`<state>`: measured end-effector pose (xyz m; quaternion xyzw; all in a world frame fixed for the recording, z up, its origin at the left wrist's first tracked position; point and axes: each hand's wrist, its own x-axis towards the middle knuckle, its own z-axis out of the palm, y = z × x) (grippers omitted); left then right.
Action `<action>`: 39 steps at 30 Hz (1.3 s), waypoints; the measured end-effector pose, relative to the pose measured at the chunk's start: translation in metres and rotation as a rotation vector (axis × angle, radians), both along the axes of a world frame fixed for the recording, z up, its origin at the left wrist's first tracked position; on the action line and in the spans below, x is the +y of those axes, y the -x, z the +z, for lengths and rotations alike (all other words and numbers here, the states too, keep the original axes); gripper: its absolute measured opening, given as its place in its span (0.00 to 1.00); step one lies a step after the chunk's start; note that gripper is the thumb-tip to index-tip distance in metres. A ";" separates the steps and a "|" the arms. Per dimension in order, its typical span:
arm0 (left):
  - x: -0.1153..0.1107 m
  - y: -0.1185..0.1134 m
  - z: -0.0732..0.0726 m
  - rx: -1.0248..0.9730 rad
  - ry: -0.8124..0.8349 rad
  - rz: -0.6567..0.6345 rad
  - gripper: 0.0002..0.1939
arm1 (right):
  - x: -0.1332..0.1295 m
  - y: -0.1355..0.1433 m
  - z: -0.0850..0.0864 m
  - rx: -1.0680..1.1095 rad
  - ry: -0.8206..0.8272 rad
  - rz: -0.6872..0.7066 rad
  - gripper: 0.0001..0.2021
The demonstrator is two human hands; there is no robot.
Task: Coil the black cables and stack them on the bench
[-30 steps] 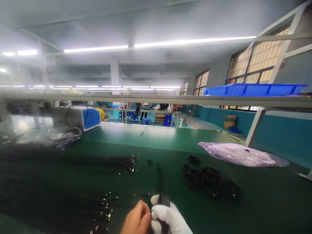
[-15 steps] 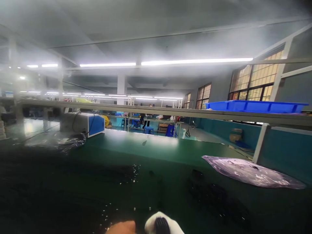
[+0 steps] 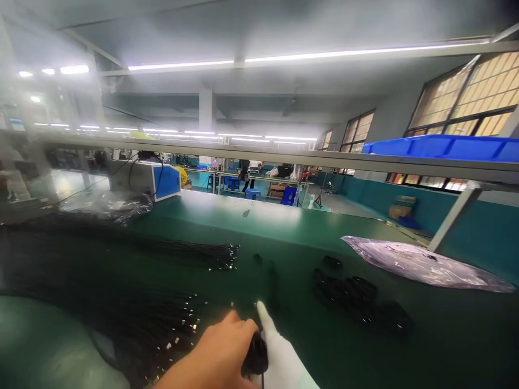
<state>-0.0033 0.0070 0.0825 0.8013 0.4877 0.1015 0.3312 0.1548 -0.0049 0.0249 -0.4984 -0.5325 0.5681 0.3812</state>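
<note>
My left hand (image 3: 221,346), bare, is at the bottom centre, its fingers closed round a dark coiled cable (image 3: 256,354). Against the other side of that coil is my right hand (image 3: 279,354), in a white glove, with one finger stretched forward and the others hidden. Left of my hands, a spread of black cables (image 3: 133,319) ends in small white connectors. Another bundle of black cables (image 3: 203,251) lies behind it. Several black coils (image 3: 352,292) rest on the green table to the right.
A clear plastic bag (image 3: 421,265) lies at the right of the green table (image 3: 284,224). At the back left stand a blue and white box (image 3: 166,181) and crumpled plastic (image 3: 109,205). A rail (image 3: 284,155) crosses above, bearing a blue tray (image 3: 446,148).
The view has tilted down, so the table and cables show more. Both hands have come further into view, together at the dark coil, and a gloved finger now points forward.
</note>
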 end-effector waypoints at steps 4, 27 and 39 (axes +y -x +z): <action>0.017 0.012 -0.018 -0.140 0.162 -0.121 0.13 | -0.005 0.003 0.017 -0.436 -0.200 -0.013 0.23; -0.001 -0.007 0.000 -0.321 -0.305 0.044 0.18 | -0.006 -0.001 0.012 0.619 0.126 0.128 0.19; 0.012 -0.005 -0.010 -0.441 -0.197 0.195 0.12 | -0.001 0.005 0.006 0.806 0.366 0.246 0.14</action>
